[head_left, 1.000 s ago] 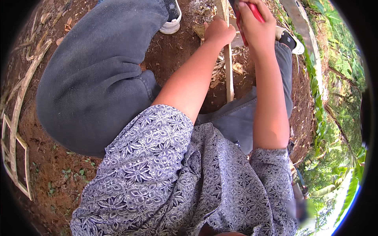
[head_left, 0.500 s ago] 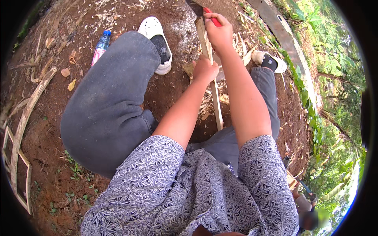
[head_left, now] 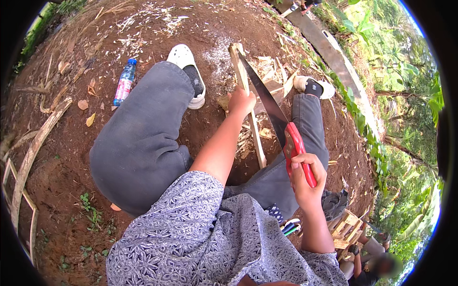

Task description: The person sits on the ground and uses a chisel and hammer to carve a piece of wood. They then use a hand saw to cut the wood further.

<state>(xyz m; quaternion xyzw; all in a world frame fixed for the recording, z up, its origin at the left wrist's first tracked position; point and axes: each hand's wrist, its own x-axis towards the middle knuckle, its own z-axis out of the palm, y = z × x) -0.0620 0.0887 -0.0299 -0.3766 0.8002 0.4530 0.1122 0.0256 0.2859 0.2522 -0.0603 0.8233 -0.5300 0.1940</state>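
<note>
My left hand (head_left: 241,102) is closed round a narrow wooden strip (head_left: 256,138), which runs from beyond the hand back toward my right thigh. In my right hand (head_left: 307,180) is the red handle of a handsaw (head_left: 269,102). Its dark blade slants up and left, the tip close to the far end of the strip. Whether the tip touches the wood I cannot tell. A wooden block (head_left: 272,93) lies on the ground under the strip, partly hidden by the blade and my left hand.
A water bottle with a blue cap (head_left: 125,83) stands left of my bent leg. Wood shavings (head_left: 152,21) and sawdust (head_left: 220,55) litter the soil. Long branches (head_left: 36,148) lie at left. At lower right are a wooden crate (head_left: 347,229) and another person (head_left: 369,267).
My right hand has drawn the saw back toward me and to the right, bringing its whole blade into view. My left hand keeps hold of the strip.
</note>
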